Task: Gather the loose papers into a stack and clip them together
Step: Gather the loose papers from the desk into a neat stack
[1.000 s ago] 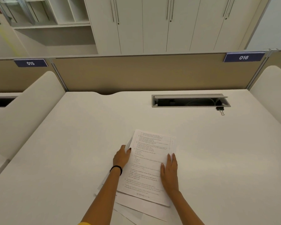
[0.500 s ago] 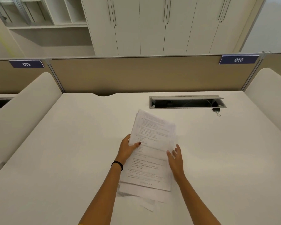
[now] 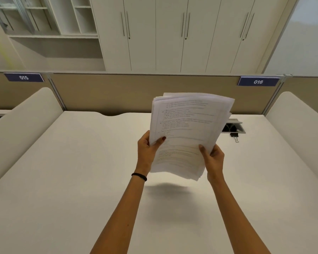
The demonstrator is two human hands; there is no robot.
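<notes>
As the head view shows, the paper stack [image 3: 188, 131] is held near-upright, clear of the desk [image 3: 77, 180]. Left hand [image 3: 146, 153] pinches its 9 o'clock edge, thumb on the front; right hand [image 3: 214, 160] grips the 4 o'clock edge. Bottom edges are ragged, so this hold likely sets up a tap-square. Binder clip [image 3: 235, 136] lies on the desk at the stack's 3 o'clock, by the cable slot [image 3: 234, 127], untouched.

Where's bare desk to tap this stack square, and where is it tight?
Bare desk lies under the papers, between both forearms, and from the left hand to the left divider. Also right of the right hand. Tight at the back right, where the clip sits by the cable slot.
</notes>
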